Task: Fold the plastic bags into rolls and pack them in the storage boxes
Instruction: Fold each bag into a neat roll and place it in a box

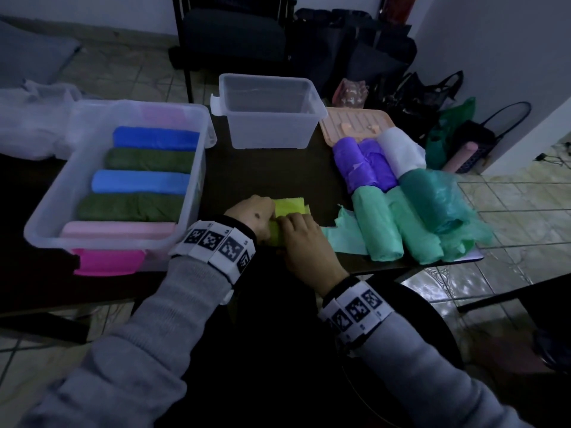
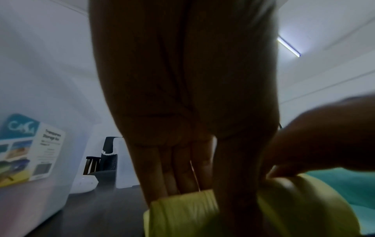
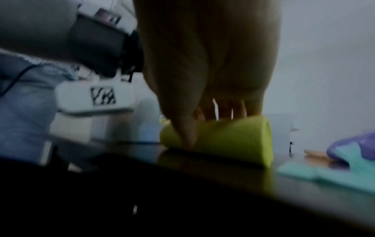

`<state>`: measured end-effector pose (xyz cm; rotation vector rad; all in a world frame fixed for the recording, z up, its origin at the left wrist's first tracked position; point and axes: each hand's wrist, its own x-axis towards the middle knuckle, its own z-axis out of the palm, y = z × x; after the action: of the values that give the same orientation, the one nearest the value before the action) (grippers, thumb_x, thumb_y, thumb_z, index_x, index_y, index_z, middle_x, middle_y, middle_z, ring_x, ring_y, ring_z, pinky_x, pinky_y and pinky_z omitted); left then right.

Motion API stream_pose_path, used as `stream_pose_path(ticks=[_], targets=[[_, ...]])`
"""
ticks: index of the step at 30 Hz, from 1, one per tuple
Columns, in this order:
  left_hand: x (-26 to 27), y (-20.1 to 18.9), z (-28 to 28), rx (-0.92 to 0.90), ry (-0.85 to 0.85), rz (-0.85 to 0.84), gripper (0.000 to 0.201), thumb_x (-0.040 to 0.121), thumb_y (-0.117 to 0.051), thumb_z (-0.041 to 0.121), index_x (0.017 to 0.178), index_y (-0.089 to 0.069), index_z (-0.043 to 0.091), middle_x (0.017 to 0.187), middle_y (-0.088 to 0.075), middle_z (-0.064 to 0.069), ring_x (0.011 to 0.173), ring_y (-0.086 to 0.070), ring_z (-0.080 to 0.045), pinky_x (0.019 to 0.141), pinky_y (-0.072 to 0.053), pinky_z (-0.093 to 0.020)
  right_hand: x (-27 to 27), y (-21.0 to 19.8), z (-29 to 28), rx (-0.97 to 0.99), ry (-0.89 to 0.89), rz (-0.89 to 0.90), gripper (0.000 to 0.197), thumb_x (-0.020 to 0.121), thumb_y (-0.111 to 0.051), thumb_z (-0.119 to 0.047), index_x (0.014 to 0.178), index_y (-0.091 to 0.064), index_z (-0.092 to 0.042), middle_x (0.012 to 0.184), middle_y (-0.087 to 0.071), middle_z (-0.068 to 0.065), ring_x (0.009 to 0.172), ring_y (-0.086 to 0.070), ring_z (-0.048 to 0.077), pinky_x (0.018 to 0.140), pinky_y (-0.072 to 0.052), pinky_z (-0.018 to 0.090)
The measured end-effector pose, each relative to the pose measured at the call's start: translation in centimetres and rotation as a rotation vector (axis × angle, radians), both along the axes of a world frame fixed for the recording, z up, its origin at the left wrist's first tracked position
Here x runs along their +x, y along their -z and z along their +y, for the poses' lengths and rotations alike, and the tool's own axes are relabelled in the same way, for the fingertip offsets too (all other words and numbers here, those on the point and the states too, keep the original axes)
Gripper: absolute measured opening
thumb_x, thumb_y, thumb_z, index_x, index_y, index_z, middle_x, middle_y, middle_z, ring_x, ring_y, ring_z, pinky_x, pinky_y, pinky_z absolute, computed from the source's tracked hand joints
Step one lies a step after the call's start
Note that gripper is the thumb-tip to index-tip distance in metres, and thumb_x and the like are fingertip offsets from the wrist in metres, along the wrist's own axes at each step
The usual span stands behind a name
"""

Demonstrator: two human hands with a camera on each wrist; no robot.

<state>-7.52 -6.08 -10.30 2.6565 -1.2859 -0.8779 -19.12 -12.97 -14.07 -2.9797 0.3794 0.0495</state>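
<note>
A yellow-green plastic bag (image 1: 290,206), partly rolled, lies near the front edge of the dark table (image 1: 272,174). My left hand (image 1: 271,218) grips the roll's left end, with fingers behind it and thumb in front. My right hand (image 1: 289,225) holds it from the right; in the right wrist view the thumb and fingers wrap the roll (image 3: 233,139). The left wrist view shows the same roll (image 2: 182,213) under my fingers (image 2: 182,173). On the left, a clear storage box (image 1: 197,168) holds blue, dark green and pink rolls. A second clear box (image 1: 268,80) stands empty behind.
At the right of the table lie purple rolls (image 1: 364,165), a white roll (image 1: 398,149) and several green rolls (image 1: 401,223), one with a loose tail reaching toward my right hand. A peach lid (image 1: 355,122) lies behind them. A pink lid (image 1: 108,262) sits under the left box.
</note>
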Motion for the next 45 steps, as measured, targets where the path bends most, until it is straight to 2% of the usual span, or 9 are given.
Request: stream_pose_path(ticks=[6,11,15,21,24,33,36,41,45], targets=[[0.1,0.2,0.5,-0.056,-0.052,0.027,0.052,0.08,-0.069,0.013,0.129,-0.052,0.02,0.131,-0.051,-0.007,0.113,-0.055,-0.026,0.093,-0.049,-0.039,0.4,-0.6,-0.4,-0.017,-0.007,0.122,0.045,0.094,-0.045,-0.02,0.137,-0.037,-0.007,0.132,-0.043,0.014,0.122,-0.039,0.03,0.1,-0.034,0.038],[-0.5,0.2,1.1,-0.146,0.006,-0.023,0.054,0.073,-0.076,0.009,0.122,-0.056,0.019,0.124,-0.052,-0.005,0.111,-0.054,-0.024,0.086,-0.046,-0.035,3.2,-1.7,-2.6,0.146,0.015,0.414,0.05,0.093,-0.049,-0.019,0.139,-0.036,-0.004,0.136,-0.039,0.02,0.129,-0.036,0.036,0.106,-0.033,0.042],[-0.5,0.3,1.1,-0.165,0.054,-0.074,0.044,0.075,-0.071,0.006,0.116,-0.058,0.014,0.116,-0.055,-0.007,0.104,-0.056,-0.024,0.085,-0.048,-0.037,4.5,-2.7,-3.5,0.237,0.056,0.534,0.045,0.096,-0.047,-0.029,0.135,-0.042,-0.006,0.132,-0.047,0.018,0.12,-0.048,0.032,0.097,-0.04,0.037],[0.1,-0.1,0.5,-0.1,0.023,-0.053,0.044,0.078,-0.071,0.01,0.119,-0.057,0.016,0.116,-0.059,-0.009,0.105,-0.059,-0.028,0.087,-0.049,-0.039,3.0,-2.1,-3.8,0.278,0.063,0.248,0.068,0.076,-0.076,-0.029,0.129,-0.039,-0.008,0.13,-0.038,0.012,0.121,-0.038,0.028,0.101,-0.035,0.037],[0.3,0.1,0.4,-0.082,0.0,-0.038,0.053,0.078,-0.072,0.012,0.127,-0.054,0.019,0.123,-0.056,-0.01,0.11,-0.057,-0.029,0.087,-0.047,-0.037,2.1,-1.3,-3.5,0.218,0.03,0.188,0.063,0.076,-0.076,-0.027,0.125,-0.043,-0.006,0.127,-0.042,0.013,0.119,-0.04,0.028,0.099,-0.033,0.034],[0.0,0.3,0.8,-0.166,-0.048,0.022,0.044,0.079,-0.07,0.004,0.119,-0.062,0.019,0.119,-0.056,-0.007,0.107,-0.056,-0.026,0.084,-0.049,-0.036,2.4,-2.3,-4.4,0.357,0.069,0.306,0.059,0.085,-0.068,-0.031,0.136,-0.045,-0.013,0.135,-0.046,0.01,0.123,-0.046,0.024,0.096,-0.035,0.026],[0.1,0.3,0.8,-0.173,-0.074,0.058,0.046,0.079,-0.071,0.006,0.122,-0.061,0.021,0.121,-0.058,-0.009,0.108,-0.057,-0.026,0.09,-0.05,-0.04,3.0,-2.4,-4.8,0.333,0.088,0.346,0.065,0.079,-0.072,-0.039,0.135,-0.046,-0.017,0.134,-0.044,0.01,0.123,-0.044,0.026,0.099,-0.037,0.03],[0.1,0.4,0.8,-0.183,-0.095,0.056,0.051,0.077,-0.074,0.007,0.124,-0.06,0.021,0.123,-0.058,-0.009,0.11,-0.057,-0.026,0.092,-0.049,-0.04,3.5,-2.1,-5.1,0.343,0.157,0.388,0.101,0.062,-0.082,-0.049,0.143,-0.03,-0.019,0.14,-0.035,0.007,0.131,-0.033,0.026,0.108,-0.035,0.04],[0.1,0.4,0.9,-0.187,-0.101,0.072,0.048,0.077,-0.074,0.008,0.121,-0.062,0.021,0.12,-0.06,-0.008,0.108,-0.058,-0.025,0.092,-0.049,-0.041,3.6,-1.7,-4.6,0.28,0.142,0.408,0.091,0.061,-0.081,-0.051,0.136,-0.04,-0.018,0.131,-0.038,0.007,0.126,-0.033,0.026,0.104,-0.037,0.041]])
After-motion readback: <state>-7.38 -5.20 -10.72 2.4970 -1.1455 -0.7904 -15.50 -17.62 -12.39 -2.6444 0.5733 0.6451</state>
